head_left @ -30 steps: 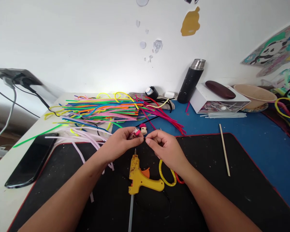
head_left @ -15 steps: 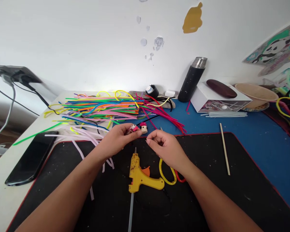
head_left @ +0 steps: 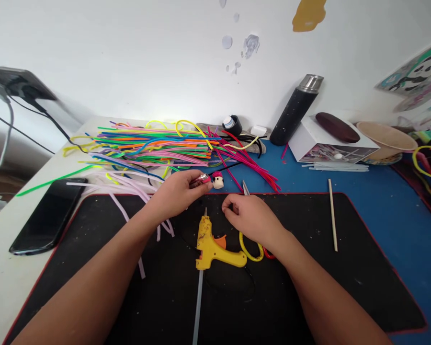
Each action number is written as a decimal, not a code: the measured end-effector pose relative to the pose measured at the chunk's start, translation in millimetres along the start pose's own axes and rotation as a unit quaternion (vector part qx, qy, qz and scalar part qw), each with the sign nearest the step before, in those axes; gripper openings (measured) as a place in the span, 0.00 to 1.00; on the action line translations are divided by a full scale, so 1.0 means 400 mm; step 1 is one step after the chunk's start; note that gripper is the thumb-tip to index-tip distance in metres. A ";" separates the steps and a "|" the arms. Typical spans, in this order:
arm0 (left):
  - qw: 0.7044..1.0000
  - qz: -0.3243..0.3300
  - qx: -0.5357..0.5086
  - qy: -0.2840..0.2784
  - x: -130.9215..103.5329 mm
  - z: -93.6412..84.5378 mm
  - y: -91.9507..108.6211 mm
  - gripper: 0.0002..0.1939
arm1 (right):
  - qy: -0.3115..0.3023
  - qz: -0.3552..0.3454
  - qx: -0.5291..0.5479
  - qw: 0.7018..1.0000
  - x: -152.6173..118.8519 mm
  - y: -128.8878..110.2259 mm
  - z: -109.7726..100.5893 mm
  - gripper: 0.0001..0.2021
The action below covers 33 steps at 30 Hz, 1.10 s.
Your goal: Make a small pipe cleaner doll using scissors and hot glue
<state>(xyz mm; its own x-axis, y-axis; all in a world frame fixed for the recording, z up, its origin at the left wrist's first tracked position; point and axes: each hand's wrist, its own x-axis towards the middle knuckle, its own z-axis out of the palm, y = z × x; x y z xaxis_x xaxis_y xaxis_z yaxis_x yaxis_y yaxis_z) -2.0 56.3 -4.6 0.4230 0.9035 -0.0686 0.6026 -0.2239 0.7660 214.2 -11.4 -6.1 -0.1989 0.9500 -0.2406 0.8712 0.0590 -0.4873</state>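
My left hand (head_left: 175,190) is closed, with thumb and fingers pinching a small pink-and-silver piece (head_left: 203,178). Just past its fingertips is a small cream figure head (head_left: 218,181) with a pink top and a dark eye spot. Whether the head is joined to the pinched piece I cannot tell. To the right, my right hand (head_left: 253,215) has its fingers curled into a pinch; anything in them is hidden or too small to name. Scissors (head_left: 250,256) with yellow and red handles lie partly under it. A yellow glue gun (head_left: 209,247) rests below and between both hands, nozzle pointing away.
Colourful pipe cleaners (head_left: 158,148) are heaped at the back. Pale lilac strips (head_left: 120,207) spread over the black mat (head_left: 165,297). A phone (head_left: 46,218) lies left, a wooden stick (head_left: 332,215) right. A black flask (head_left: 296,110) and white box (head_left: 330,139) stand behind.
The view has tilted down and turned slightly left. My right hand has drawn a little toward me, away from the small head, uncovering more of the scissor blades. My left hand keeps its pinch.
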 end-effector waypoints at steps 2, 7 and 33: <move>1.000 0.007 0.003 0.013 0.001 -0.003 -0.001 0.23 | -0.010 0.006 -0.020 1.000 0.002 -0.005 -0.006 0.07; 1.000 0.009 0.004 0.011 0.001 -0.006 -0.006 0.21 | -0.014 0.018 -0.045 0.999 0.011 -0.007 -0.019 0.07; 0.998 0.038 0.025 0.032 -0.004 -0.012 0.004 0.22 | -0.046 0.016 -0.134 0.990 0.032 -0.018 -0.050 0.08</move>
<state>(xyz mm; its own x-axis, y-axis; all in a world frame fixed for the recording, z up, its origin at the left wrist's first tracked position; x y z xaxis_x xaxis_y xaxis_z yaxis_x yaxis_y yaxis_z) -5.0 56.3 -0.4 0.4263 0.9041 0.0304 0.6040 -0.3095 0.7344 214.4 6.4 11.2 -0.1984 0.9217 -0.3334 0.9631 0.1201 -0.2411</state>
